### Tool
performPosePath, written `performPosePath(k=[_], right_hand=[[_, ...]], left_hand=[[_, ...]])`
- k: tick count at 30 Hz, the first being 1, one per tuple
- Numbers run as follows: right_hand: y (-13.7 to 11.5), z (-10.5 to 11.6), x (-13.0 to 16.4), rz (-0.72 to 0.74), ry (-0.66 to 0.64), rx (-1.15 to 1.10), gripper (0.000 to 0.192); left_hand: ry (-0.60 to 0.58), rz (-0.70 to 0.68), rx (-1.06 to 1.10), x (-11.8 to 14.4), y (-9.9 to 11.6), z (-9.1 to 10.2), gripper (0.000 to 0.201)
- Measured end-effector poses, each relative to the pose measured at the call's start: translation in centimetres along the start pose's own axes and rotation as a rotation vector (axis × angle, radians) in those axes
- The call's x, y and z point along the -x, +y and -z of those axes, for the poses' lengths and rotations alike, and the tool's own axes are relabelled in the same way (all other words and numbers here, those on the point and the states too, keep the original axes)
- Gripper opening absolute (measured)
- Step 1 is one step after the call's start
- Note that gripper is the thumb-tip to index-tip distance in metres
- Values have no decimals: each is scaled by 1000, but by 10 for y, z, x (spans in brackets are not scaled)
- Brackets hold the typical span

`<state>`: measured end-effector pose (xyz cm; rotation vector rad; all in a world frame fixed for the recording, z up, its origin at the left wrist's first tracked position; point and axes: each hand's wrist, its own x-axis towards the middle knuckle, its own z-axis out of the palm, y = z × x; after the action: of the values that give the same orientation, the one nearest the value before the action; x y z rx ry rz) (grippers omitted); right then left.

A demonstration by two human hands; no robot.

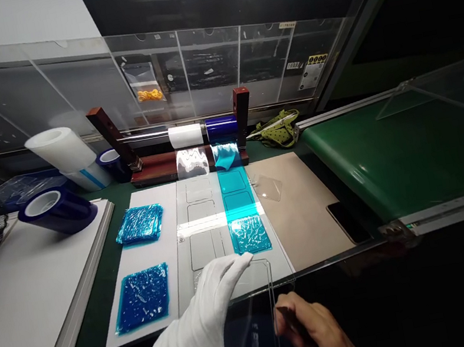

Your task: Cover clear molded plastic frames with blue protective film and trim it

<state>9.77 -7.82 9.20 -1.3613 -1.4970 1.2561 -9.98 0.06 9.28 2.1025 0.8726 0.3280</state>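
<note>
My left hand (204, 322), in a white glove, holds a clear plastic sheet (272, 286) upright by its edges, thumb and fingers spread across it. At the sheet's right edge, my bare right hand (318, 332) is closed around a thin dark thing that I cannot make out. Beyond the hands, a strip of blue film (236, 182) runs down from a blue roll (222, 125). A blue film-covered piece (249, 235) lies at its near end. Beside the strip is a white sheet with drawn rectangular outlines (207, 249), under clear film from a white roll (185, 135).
A wooden stand (154, 166) carries both rolls. To the left lie two blue film-wrapped stacks (140, 224), a paper stack (46, 290) and loose film rolls (59, 210). At right are a phone (348, 222), a clear square piece (269, 187) and a green conveyor belt (390, 151).
</note>
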Motion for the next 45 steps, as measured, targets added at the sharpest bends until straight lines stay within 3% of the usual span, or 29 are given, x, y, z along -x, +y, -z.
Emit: performPosePath(k=[5, 11, 14, 19, 24, 26, 31, 33, 35, 38, 41, 43, 45], right_hand=[[-4, 3, -9, -2, -44, -79, 59], [6, 0, -14, 42, -82, -92, 61], [9, -1, -14, 106, -55, -89, 59], [9, -1, -12, 146, -15, -31, 50], [20, -5, -10, 197, 48, -44, 46], [25, -6, -9, 224, 72, -50, 46], [35, -10, -12, 203, 138, -97, 44], [40, -12, -13, 263, 185, -118, 46], [46, -12, -13, 395, 257, -145, 49], [57, 2, -15, 475, 464, -155, 53], [83, 38, -32, 288, 624, -17, 49], [113, 68, -53, 88, 627, 222, 35], [149, 94, -77, -102, 568, 605, 28]], left_hand=[[2, -18, 84, 0, -5, -5, 118], [24, -43, 207, -2, -2, -3, 97], [23, -34, 313, -5, 1, 0, 89], [-17, 7, 469, -13, 12, 9, 92], [12, -3, 577, -22, 21, 15, 73], [9, -8, 606, -27, 22, 15, 77], [-90, -38, 342, -38, 24, 17, 103], [-106, -66, 247, -40, 24, 18, 101], [-51, -83, 158, -41, 22, 18, 103], [107, -105, -45, -42, 15, 17, 112], [180, -93, -88, -43, 7, 14, 113], [179, -27, 80, -43, 1, 12, 112], [138, 67, 527, -44, -8, 7, 108]])
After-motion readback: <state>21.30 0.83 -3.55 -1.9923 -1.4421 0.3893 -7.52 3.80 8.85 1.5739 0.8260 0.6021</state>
